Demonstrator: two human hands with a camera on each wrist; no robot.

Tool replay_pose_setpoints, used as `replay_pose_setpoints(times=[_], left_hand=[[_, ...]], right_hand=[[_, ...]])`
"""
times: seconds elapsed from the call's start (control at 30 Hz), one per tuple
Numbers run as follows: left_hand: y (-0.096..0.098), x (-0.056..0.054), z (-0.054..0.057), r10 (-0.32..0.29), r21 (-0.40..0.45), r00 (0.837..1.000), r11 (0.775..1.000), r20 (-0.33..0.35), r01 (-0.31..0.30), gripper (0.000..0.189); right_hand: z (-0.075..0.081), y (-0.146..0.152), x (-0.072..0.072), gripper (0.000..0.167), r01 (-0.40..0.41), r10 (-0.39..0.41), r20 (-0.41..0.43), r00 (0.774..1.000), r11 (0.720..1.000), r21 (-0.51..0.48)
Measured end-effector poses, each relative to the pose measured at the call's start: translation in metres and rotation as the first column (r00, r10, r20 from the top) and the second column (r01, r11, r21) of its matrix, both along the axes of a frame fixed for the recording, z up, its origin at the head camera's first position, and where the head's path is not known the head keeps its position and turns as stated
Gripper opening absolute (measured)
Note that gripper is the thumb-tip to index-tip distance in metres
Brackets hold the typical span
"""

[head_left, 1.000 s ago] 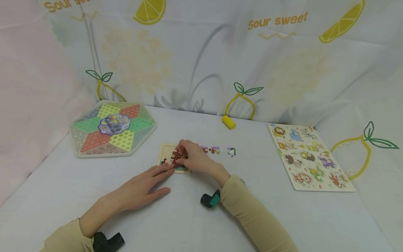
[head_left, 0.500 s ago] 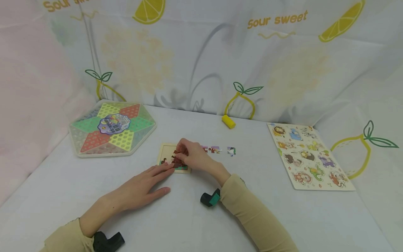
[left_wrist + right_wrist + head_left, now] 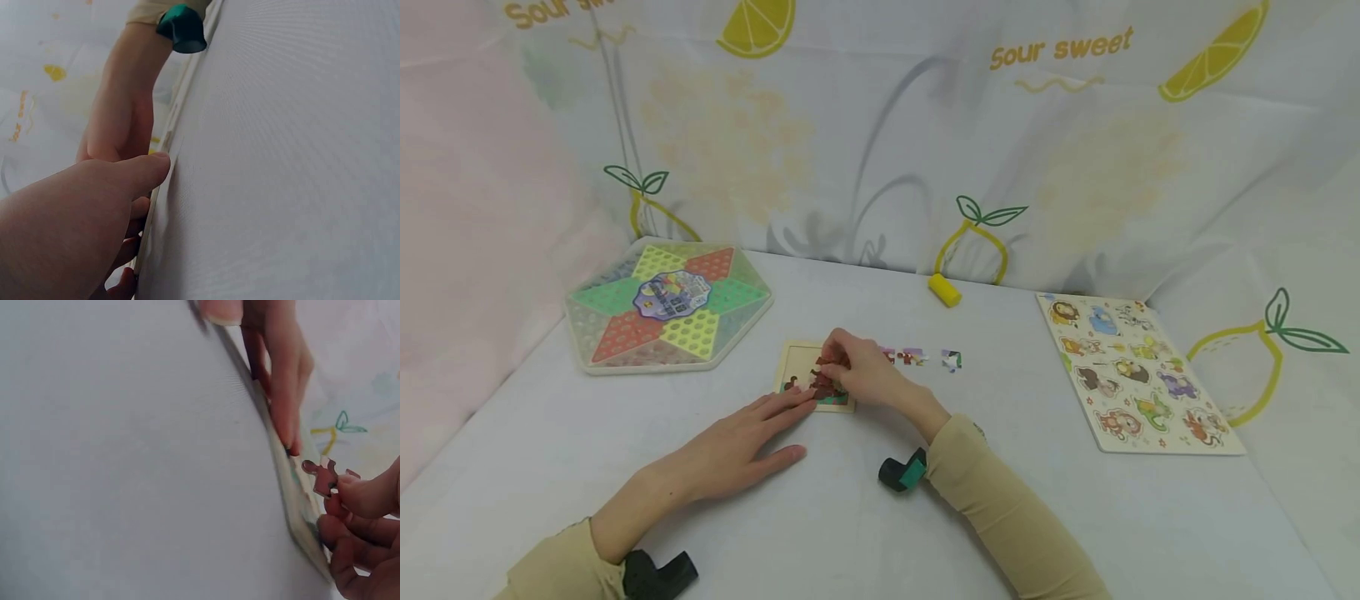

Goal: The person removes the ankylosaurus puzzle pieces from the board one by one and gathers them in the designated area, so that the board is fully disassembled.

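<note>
A small wooden jigsaw tray (image 3: 788, 360) lies on the white table, with brown and green pieces in its lower part. Between thumb and fingers my right hand (image 3: 871, 372) pinches a brown jigsaw piece (image 3: 324, 479), tilted up over the tray in the right wrist view. My left hand (image 3: 741, 442) lies with fingers extended, fingertips on the tray's near left edge and thumb apart on the table. In the left wrist view, the left hand (image 3: 75, 209) partly covers the right. Loose jigsaw pieces (image 3: 913, 357) lie in a row just right of the tray, some partly behind my right hand.
A hexagonal Chinese checkers set (image 3: 670, 308) lies back left. An animal peg puzzle board (image 3: 1135, 375) is on the right, and a yellow cylinder (image 3: 944, 291) near the back. Behind the table hangs a lemon-print cloth (image 3: 880, 133).
My right fingertips have shifted slightly over the tray, and the brown jigsaw piece in them has changed its tilt. My left hand has stayed in place.
</note>
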State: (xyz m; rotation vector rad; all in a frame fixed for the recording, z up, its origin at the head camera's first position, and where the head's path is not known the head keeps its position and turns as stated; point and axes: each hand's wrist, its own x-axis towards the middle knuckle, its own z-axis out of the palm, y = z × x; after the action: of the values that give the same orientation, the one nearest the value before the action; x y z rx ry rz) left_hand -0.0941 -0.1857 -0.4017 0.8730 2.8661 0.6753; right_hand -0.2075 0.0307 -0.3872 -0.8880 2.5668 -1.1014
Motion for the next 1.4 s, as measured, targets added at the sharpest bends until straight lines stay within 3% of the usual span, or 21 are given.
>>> replay_pose_setpoints(times=[0.2,0.4,0.77,0.97,1.17,1.4], left_hand=[[0.005,0.0,-0.003,0.004,-0.007,1.0,1.0,-0.02,-0.004,0.062],[0.01,0.001,-0.003,0.027,-0.031,0.997,0.999,-0.069,-0.029,0.06],[0.019,0.002,-0.003,0.012,-0.116,0.982,0.993,-0.189,-0.035,0.054],[0.017,0.004,-0.002,0.036,-0.121,0.98,0.991,-0.197,-0.061,0.054],[0.018,0.004,-0.003,0.054,-0.111,0.977,0.991,-0.205,-0.078,0.055],[0.018,0.001,-0.005,0.014,-0.051,0.984,0.998,-0.18,-0.023,0.057]], right_hand=[[0.01,0.021,-0.004,0.01,0.052,-0.051,0.018,0.999,0.996,-0.074],[0.014,0.057,-0.006,0.013,0.095,-0.095,0.005,0.996,0.992,-0.086],[0.011,0.125,0.003,0.02,0.212,-0.205,0.117,0.972,0.976,-0.054],[0.009,0.132,0.001,0.022,0.237,-0.231,0.119,0.966,0.971,-0.036],[0.007,0.129,0.001,0.017,0.222,-0.222,0.03,0.974,0.975,0.004],[0.001,0.126,0.005,0.015,0.223,-0.222,-0.034,0.974,0.974,0.031]])
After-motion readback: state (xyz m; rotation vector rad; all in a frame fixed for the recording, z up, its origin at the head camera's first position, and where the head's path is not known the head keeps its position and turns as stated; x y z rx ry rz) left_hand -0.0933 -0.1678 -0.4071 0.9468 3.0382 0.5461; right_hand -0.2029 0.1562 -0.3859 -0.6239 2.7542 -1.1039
